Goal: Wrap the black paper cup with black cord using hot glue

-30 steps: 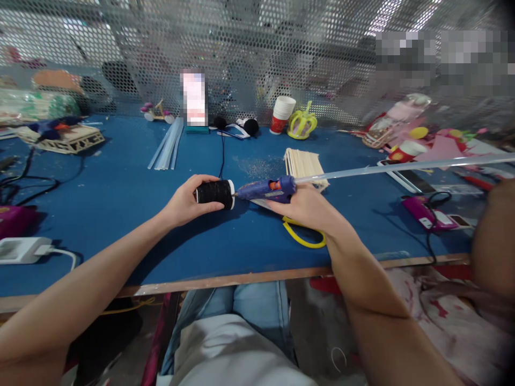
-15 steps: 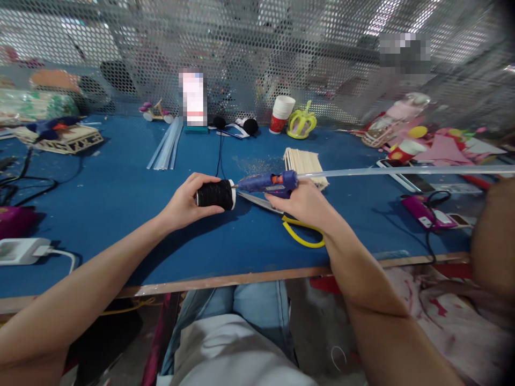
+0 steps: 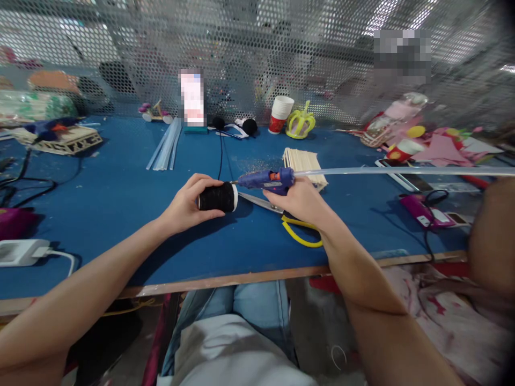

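Left hand [image 3: 185, 206] is gripping black spool [image 3: 217, 197]; right hand [image 3: 300, 199] is clutching blue glue gun [image 3: 267, 180], nozzle touching spool's rim at 3 o'clock. Scissors [image 3: 295, 230] are lying just beneath; bare blue table [image 3: 120, 214] stretching toward 9 o'clock.

A black spool [image 3: 217, 197] lies on its side above the blue table [image 3: 120, 214], a short cylinder wound in dark material with a white end face turned toward the glue gun. A blue glue gun [image 3: 267, 180] with an orange trigger lies level just beside the spool, its metal nozzle touching the top edge of that white face. From the gun's back end a long, clear glue stick [image 3: 402, 171] runs straight away from the spool, almost level.
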Motion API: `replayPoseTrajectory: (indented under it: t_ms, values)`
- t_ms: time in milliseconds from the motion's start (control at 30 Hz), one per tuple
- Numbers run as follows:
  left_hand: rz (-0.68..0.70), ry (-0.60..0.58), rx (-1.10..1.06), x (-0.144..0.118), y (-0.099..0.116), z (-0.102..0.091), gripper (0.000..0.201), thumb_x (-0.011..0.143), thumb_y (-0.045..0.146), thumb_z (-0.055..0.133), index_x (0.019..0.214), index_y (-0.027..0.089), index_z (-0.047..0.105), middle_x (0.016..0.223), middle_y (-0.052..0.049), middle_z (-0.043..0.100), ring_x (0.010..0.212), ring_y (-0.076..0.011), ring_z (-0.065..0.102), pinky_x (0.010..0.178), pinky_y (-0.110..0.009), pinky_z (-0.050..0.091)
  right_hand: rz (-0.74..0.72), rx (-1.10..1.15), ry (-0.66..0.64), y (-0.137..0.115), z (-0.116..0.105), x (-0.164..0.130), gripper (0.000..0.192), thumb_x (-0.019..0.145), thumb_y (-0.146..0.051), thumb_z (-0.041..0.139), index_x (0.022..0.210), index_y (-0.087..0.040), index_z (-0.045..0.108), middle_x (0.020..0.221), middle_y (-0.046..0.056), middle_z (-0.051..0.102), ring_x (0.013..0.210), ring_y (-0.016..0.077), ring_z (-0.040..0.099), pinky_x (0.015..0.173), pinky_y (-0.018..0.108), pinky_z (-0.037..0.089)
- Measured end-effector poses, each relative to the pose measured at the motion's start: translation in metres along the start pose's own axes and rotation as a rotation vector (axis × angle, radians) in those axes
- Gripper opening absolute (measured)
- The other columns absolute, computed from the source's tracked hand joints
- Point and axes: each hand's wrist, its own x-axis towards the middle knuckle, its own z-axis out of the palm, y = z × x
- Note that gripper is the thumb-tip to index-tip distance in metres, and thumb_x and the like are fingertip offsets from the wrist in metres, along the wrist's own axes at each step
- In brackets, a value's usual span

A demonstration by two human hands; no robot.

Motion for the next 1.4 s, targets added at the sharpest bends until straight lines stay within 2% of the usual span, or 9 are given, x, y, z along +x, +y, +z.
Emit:
replayPoseTrajectory:
  t_ms: [467, 633, 800, 900, 1000, 1100, 1267, 1400]
  values:
    - [0.038, -0.055, 0.072, -0.001, 0.0, 0.0, 0.052, 0.073, 0.037, 0.069, 0.117, 0.019, 0.05, 0.114, -0.01, 0.047, 0.108, -0.0221, 0.051, 0.094, -0.038, 0.044, 0.006, 0.058, -0.006, 0.004, 0.004, 0.004, 0.022, 0.073, -0.036, 0.057, 0.063, -0.017, 0.055, 0.057, 0.001, 0.056, 0.054, 0.0143, 0.052, 0.054, 0.028, 0.037]
    - [0.068, -0.063, 0.086, -0.002, 0.002, -0.002, 0.051, 0.074, 0.035, 0.068, 0.118, 0.02, 0.048, 0.116, -0.01, 0.046, 0.109, -0.0231, 0.049, 0.095, -0.04, 0.043, 0.06, 0.077, 0.003, 0.003, 0.004, 0.004, 0.025, 0.072, -0.037, 0.059, 0.059, -0.017, 0.052, 0.05, 0.0, 0.05, 0.049, 0.013, 0.048, 0.048, 0.027, 0.034]
    - [0.074, -0.055, 0.091, -0.001, 0.002, -0.002, 0.051, 0.074, 0.037, 0.067, 0.119, 0.02, 0.048, 0.117, -0.011, 0.046, 0.11, -0.0236, 0.049, 0.095, -0.042, 0.043, 0.151, 0.19, 0.007, -0.001, -0.005, 0.005, 0.02, 0.07, -0.035, 0.062, 0.064, -0.016, 0.057, 0.046, -0.001, 0.052, 0.043, 0.0123, 0.049, 0.049, 0.028, 0.04]
    - [0.05, -0.035, 0.082, -0.001, 0.001, -0.002, 0.052, 0.074, 0.038, 0.068, 0.118, 0.021, 0.048, 0.116, -0.01, 0.047, 0.11, -0.0235, 0.05, 0.095, -0.042, 0.043, 0.167, 0.213, 0.142, 0.009, -0.012, 0.009, 0.025, 0.07, -0.039, 0.063, 0.074, -0.014, 0.062, 0.056, 0.002, 0.059, 0.051, 0.0149, 0.055, 0.054, 0.03, 0.045]
    - [0.024, -0.006, 0.055, -0.001, 0.001, -0.001, 0.052, 0.073, 0.037, 0.069, 0.118, 0.021, 0.049, 0.115, -0.009, 0.048, 0.108, -0.0229, 0.051, 0.095, -0.042, 0.043, 0.19, 0.083, 0.345, 0.029, -0.02, 0.016, 0.035, 0.073, -0.047, 0.059, 0.08, -0.013, 0.063, 0.071, 0.008, 0.065, 0.066, 0.0197, 0.061, 0.061, 0.032, 0.046]
    - [0.022, 0.009, 0.037, 0.0, 0.001, 0.0, 0.052, 0.072, 0.035, 0.07, 0.117, 0.021, 0.049, 0.114, -0.009, 0.049, 0.107, -0.0223, 0.051, 0.094, -0.041, 0.044, 0.323, -0.15, 0.402, 0.051, -0.026, 0.025, 0.041, 0.075, -0.054, 0.053, 0.071, -0.014, 0.061, 0.066, 0.009, 0.063, 0.068, 0.0228, 0.061, 0.062, 0.034, 0.046]
    - [0.038, 0.014, 0.038, 0.0, 0.003, 0.0, 0.051, 0.072, 0.034, 0.07, 0.117, 0.02, 0.049, 0.114, -0.009, 0.049, 0.108, -0.0222, 0.051, 0.095, -0.041, 0.043, 0.476, -0.309, 0.364, 0.077, -0.028, 0.039, 0.043, 0.073, -0.056, 0.055, 0.075, -0.015, 0.063, 0.071, 0.01, 0.065, 0.075, 0.0257, 0.063, 0.066, 0.035, 0.046]
    - [0.041, 0.018, 0.039, 0.0, 0.004, -0.001, 0.051, 0.073, 0.034, 0.069, 0.117, 0.021, 0.049, 0.115, -0.009, 0.049, 0.109, -0.0232, 0.05, 0.094, -0.044, 0.044, 0.57, -0.414, 0.227, 0.087, -0.024, 0.045, 0.045, 0.075, -0.057, 0.051, 0.079, -0.014, 0.065, 0.084, 0.014, 0.065, 0.084, 0.0286, 0.062, 0.07, 0.038, 0.046]
